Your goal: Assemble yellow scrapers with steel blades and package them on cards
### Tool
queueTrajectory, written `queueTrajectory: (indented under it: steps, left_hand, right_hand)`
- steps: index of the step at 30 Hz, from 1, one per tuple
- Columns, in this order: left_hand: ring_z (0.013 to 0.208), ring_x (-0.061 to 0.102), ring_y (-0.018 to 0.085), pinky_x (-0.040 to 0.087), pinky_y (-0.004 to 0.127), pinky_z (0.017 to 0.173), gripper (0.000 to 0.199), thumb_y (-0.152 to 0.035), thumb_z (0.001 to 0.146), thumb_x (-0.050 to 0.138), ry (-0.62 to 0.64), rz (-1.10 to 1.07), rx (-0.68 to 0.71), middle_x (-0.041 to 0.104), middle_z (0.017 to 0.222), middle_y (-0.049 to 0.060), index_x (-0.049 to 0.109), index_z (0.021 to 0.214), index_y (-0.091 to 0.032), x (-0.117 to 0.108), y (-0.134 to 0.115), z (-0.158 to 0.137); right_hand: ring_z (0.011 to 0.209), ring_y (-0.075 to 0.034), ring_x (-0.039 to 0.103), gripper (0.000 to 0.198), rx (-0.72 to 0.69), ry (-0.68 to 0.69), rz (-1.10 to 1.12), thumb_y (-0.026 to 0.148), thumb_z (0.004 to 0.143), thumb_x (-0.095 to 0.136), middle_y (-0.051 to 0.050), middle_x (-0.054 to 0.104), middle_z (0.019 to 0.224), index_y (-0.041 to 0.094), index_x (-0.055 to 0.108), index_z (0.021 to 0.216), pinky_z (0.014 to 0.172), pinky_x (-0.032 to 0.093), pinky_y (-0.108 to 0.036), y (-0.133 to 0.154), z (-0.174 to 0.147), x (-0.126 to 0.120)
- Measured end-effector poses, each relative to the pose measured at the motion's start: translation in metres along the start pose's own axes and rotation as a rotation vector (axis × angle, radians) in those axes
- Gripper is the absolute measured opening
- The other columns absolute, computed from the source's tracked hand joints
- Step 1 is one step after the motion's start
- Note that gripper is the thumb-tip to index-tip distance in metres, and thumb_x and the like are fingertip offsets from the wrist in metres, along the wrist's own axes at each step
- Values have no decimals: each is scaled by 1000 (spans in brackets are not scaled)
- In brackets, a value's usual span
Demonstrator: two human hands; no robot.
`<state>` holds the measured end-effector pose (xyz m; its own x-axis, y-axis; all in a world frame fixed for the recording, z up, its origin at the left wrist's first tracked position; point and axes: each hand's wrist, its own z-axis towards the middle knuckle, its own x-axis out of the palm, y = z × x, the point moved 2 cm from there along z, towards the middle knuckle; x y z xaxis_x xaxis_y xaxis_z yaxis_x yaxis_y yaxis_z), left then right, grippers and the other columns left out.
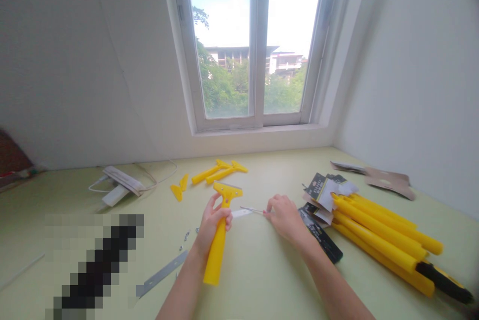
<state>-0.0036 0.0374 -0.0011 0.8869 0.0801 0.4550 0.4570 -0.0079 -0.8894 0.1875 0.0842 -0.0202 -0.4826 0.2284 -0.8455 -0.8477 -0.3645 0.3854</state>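
Gripping yellow scraper [217, 245] in left hand [210, 224]: fingers closed round upper handle, wide head pointing toward window [257, 51], butt end toward wearer, tool slightly tilted, mid-table between the forearms. Right hand [283, 214] just right of it, fingertips pinched on a thin tool [253, 210], shaft pointing left at the scraper, tip clear of the head; can't tell exact tool type. Pale strip [241, 214] flat under/behind that shaft. Small metal bits [186, 236] left of left wrist, probably screws, too small to confirm. Metal strip [162, 272] nearer wearer, beside left forearm. Two small yellow pieces [176, 192] and two more scrapers [204, 175] further back. Yellow-handled tools [377, 234] piled at right, on table [267, 280].
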Motion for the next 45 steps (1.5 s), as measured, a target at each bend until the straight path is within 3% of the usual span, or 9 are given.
queueTrajectory:
  steps: [4, 7, 11, 45]
  left_hand:
    - [39, 41, 4, 31, 17, 39, 51, -16, 59, 58, -96, 15, 72, 47, 57, -8, 35, 105, -21, -5, -3, 1]
    - [39, 41, 4, 32, 17, 40, 49, -16, 61, 57, -131, 47, 96, 47, 57, -8, 35, 105, -21, -7, -3, 0]
    - [40, 41, 4, 33, 17, 40, 49, -16, 60, 58, -116, 87, 91, 49, 59, -7, 37, 104, -21, -6, -3, 0]
    - [39, 42, 4, 33, 17, 35, 54, -17, 56, 60, -72, 108, 73, 54, 71, -3, 38, 104, -22, -1, -4, -1]
  right_hand:
    - [63, -17, 53, 14, 79, -69, 108, 21, 81, 40, -4, 60, 67, 21, 54, 79, 56, 33, -25, 1, 4, -9]
    - [67, -15, 54, 12, -31, -116, 207, 21, 81, 39, -2, 59, 72, 22, 52, 80, 59, 35, -24, 9, 5, -16]
    - [74, -16, 53, 10, -120, -138, 254, 17, 79, 41, -3, 58, 75, 21, 50, 78, 65, 37, -25, 18, 5, -18]
    - [72, -16, 53, 10, -135, -114, 294, 14, 77, 42, -2, 58, 74, 21, 49, 76, 65, 39, -25, 18, 5, -15]
